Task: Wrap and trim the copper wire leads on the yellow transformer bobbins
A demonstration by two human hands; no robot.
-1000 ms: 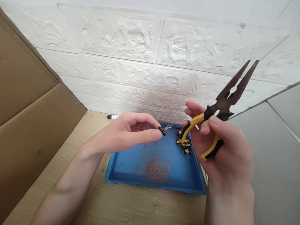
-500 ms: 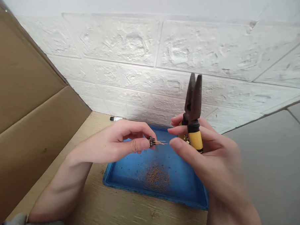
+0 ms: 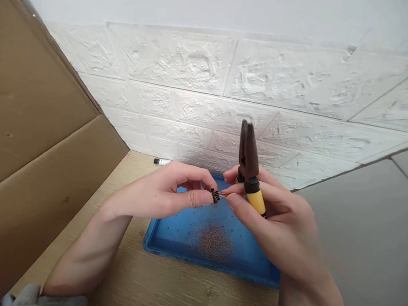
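Note:
Between the thumb and fingers of my left hand [image 3: 185, 193] is a small black part [image 3: 215, 196] with thin copper-coloured wires [image 3: 223, 195] sticking out to the right. My right hand [image 3: 272, 210] pinches the ends of these wires between thumb and forefinger. The same hand also carries pliers [image 3: 249, 164] with dark jaws pointing up, slightly parted, and yellow and black handles against the palm. Both hands are over a blue tray [image 3: 172, 255], where a pile of short copper-coloured wire bits [image 3: 213, 243] lies.
A black-capped marker [image 3: 161, 161] lies on the wooden table [image 3: 134, 276] behind my left hand. Cardboard [image 3: 39, 118] stands along the left. A white brick-patterned wall [image 3: 194, 67] rises at the back, and a grey panel [image 3: 366, 232] is at the right.
My right hand moved left with the pliers, and its fingertips now meet the wires. My left hand shifted slightly right with the black part. The view has shifted a little.

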